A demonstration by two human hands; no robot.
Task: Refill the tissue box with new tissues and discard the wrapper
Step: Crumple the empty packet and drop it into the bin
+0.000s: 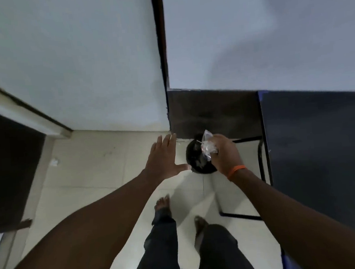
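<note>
Because the discarding step appears to be in hand, the crumpled clear plastic wrapper [207, 148] is held directly above the round black waste bin [197, 162], which stands on the pale tiled floor [94, 165] against the dark skirting. At two o'clock from the bare feet, the right hand [226, 154], marked by an orange wristband [236, 171], is seen with fingers clamped on the wrapper. At eleven o'clock, the left hand [163, 156] is spread flat, fingers apart, holding nothing, seemingly for balance. The tissue box is not in view.

The black bin [197, 162] stands open-topped; wall corner [166, 114] behind, desk [320, 145] legs crowding its right, floor [94, 165] bare leftward.
</note>
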